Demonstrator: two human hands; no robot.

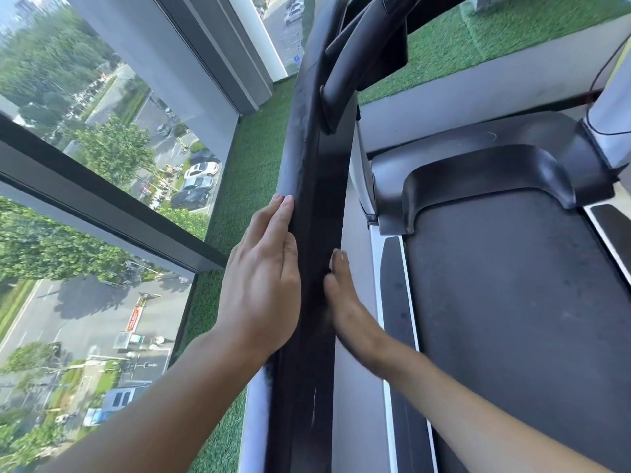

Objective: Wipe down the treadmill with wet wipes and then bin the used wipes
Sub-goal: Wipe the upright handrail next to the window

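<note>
Two hands are on the job in my head view, and neither plainly shows a wipe. I see the treadmill [485, 175] filling the right half of the picture, its running belt [512, 319] dark and its black handrail [317, 216] running up the middle along the machine's left edge.

My left hand [263, 288] lies flat against the outer face of that rail, fingers straight and close together, holding nothing that I can see. My right hand [345, 302] lies against the inner face of the same rail, directly across from the left; it is blurred, but its fingers look stretched out along the rail, not curled. A pale patch sits at its fingertips. I cannot tell whether that is nails or the edge of a wet wipe pressed under the palm.

Beyond the rail's outer side are a strip of artificial grass [246, 165] and a large window [102, 165].

I judge the task to be in its wiping stage, at the left handrail. The upper stretch of the rail looks dull and faintly streaked, though I cannot say if that is dust or moisture. I cannot tell from here whether the belt, the motor cover or the far-side upright have been wiped. No bin is in view, so I take the disposal step as not yet done.
</note>
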